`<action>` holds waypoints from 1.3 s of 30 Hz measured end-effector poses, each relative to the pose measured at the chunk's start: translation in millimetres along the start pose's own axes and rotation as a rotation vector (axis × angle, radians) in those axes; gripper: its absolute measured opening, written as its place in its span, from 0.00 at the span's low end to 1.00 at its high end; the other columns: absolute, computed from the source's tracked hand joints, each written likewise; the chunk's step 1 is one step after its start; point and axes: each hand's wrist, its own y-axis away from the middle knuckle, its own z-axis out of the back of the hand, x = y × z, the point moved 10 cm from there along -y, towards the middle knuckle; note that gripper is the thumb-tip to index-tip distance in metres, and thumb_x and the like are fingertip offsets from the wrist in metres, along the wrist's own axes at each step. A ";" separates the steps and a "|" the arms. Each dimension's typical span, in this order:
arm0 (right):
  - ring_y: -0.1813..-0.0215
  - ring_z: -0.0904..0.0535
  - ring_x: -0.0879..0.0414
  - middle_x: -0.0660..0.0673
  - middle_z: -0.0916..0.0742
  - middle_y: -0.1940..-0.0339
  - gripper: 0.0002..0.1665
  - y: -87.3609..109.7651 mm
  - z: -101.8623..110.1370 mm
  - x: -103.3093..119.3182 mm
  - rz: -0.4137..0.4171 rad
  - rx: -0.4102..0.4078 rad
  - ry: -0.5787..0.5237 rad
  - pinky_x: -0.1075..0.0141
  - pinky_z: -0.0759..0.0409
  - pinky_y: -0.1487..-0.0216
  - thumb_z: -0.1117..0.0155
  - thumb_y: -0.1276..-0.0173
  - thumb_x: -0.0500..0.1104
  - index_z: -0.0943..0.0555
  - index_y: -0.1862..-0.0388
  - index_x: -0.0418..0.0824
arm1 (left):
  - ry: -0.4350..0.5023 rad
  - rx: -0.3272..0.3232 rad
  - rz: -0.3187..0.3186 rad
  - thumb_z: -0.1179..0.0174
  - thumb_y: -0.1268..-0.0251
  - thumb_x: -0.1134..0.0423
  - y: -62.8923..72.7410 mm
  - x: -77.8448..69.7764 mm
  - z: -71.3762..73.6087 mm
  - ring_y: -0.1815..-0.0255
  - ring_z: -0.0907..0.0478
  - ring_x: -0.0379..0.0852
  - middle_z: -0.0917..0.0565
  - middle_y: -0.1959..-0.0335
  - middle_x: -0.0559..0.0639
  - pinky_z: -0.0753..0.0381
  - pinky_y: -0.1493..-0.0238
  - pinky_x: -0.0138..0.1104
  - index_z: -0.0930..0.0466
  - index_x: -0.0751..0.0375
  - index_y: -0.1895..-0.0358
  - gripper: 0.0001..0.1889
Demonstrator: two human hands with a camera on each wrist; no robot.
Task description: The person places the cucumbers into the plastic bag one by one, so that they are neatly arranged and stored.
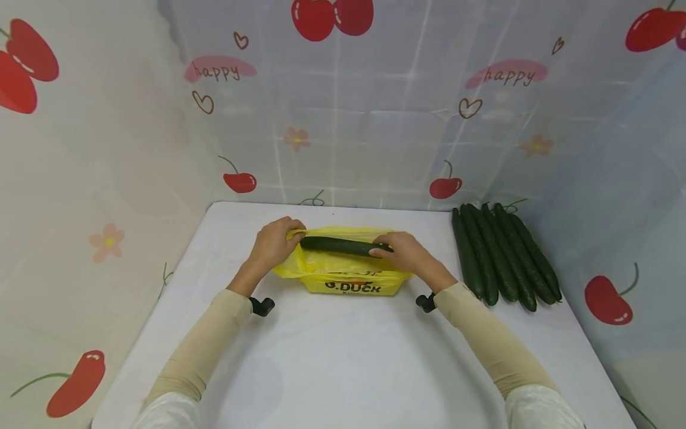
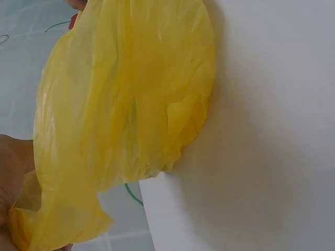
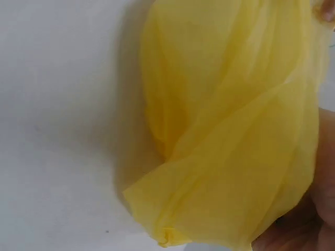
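A yellow plastic bag (image 1: 316, 283) printed "G.DUCK" stands with its mouth spread, toward the back of the white table. Lengthwise across the mouth lies a dark green cucumber (image 1: 334, 245). My right hand (image 1: 405, 251) grips the cucumber's right end. At the bag's upper left rim, my left hand (image 1: 273, 241) pinches the plastic, close to the cucumber's left tip. The left wrist view shows the crumpled bag (image 2: 136, 94) with its film held in the left hand (image 2: 13, 167). In the right wrist view the bag (image 3: 235, 130) covers part of the right hand (image 3: 324, 172) and hides the cucumber.
Several cucumbers (image 1: 495, 250) lie side by side at the table's right back, beyond the right forearm. The white table (image 1: 343, 357) extends in front of the bag. A cherry-printed curtain (image 1: 354, 161) hangs behind and along both sides.
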 end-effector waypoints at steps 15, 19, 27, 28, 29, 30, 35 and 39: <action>0.31 0.19 0.41 0.37 0.14 0.31 0.29 10.1 -2.5 -25.6 -0.038 0.062 -0.020 0.39 0.24 0.24 0.36 0.22 0.48 0.21 0.27 0.39 | -0.018 -0.001 0.001 0.36 0.20 0.55 -5.0 -5.0 -1.4 0.51 0.15 0.53 0.11 0.51 0.49 0.14 0.41 0.51 0.11 0.51 0.43 0.11; 0.26 0.21 0.40 0.37 0.18 0.25 0.31 18.5 -9.1 -29.1 -0.043 0.104 -0.023 0.38 0.27 0.21 0.40 0.16 0.51 0.28 0.20 0.44 | -0.018 -0.009 -0.006 0.35 0.21 0.55 -5.4 -5.7 -1.3 0.51 0.15 0.53 0.11 0.51 0.49 0.14 0.41 0.51 0.11 0.52 0.45 0.11; 0.27 0.18 0.40 0.37 0.19 0.23 0.34 35.6 -17.4 -21.2 -0.006 0.153 0.064 0.41 0.24 0.23 0.46 0.13 0.58 0.31 0.17 0.46 | -0.016 -0.028 -0.020 0.32 0.23 0.57 -3.8 -5.8 -1.6 0.52 0.14 0.54 0.11 0.53 0.49 0.14 0.44 0.51 0.10 0.51 0.48 0.08; 0.27 0.18 0.40 0.37 0.19 0.23 0.34 37.0 -18.0 -20.4 -0.009 0.157 0.071 0.41 0.24 0.23 0.46 0.13 0.59 0.31 0.17 0.46 | -0.016 -0.027 -0.017 0.32 0.23 0.57 -3.6 -5.5 -1.8 0.52 0.14 0.53 0.11 0.53 0.49 0.14 0.44 0.51 0.10 0.51 0.48 0.08; 0.26 0.19 0.40 0.37 0.19 0.23 0.35 38.2 -18.2 -19.4 -0.013 0.158 0.075 0.41 0.24 0.23 0.47 0.13 0.59 0.31 0.17 0.45 | -0.017 -0.027 -0.014 0.32 0.24 0.58 -3.4 -5.2 -2.0 0.52 0.14 0.53 0.11 0.53 0.49 0.14 0.44 0.50 0.10 0.51 0.48 0.08; 0.27 0.18 0.40 0.37 0.18 0.24 0.35 38.9 -18.0 -18.7 -0.017 0.154 0.079 0.41 0.24 0.24 0.46 0.14 0.60 0.30 0.17 0.44 | -0.021 -0.029 -0.013 0.32 0.24 0.58 -3.3 -4.9 -2.2 0.52 0.15 0.53 0.11 0.53 0.49 0.14 0.44 0.50 0.10 0.51 0.48 0.08; 0.51 0.13 0.46 0.36 0.10 0.43 0.32 42.5 -14.3 -20.9 -0.082 0.098 0.069 0.50 0.13 0.43 0.42 0.16 0.61 0.25 0.29 0.39 | -0.019 -0.048 -0.033 0.31 0.24 0.58 -1.9 -7.8 -1.3 0.51 0.16 0.54 0.11 0.53 0.49 0.14 0.47 0.50 0.09 0.51 0.49 0.08; 0.65 0.20 0.50 0.39 0.15 0.60 0.28 43.8 -15.5 -25.4 -0.133 0.073 0.056 0.58 0.20 0.59 0.41 0.16 0.60 0.29 0.38 0.37 | -0.017 -0.053 -0.038 0.32 0.24 0.57 -0.8 -9.4 -1.2 0.50 0.17 0.54 0.11 0.52 0.49 0.14 0.48 0.50 0.09 0.51 0.49 0.08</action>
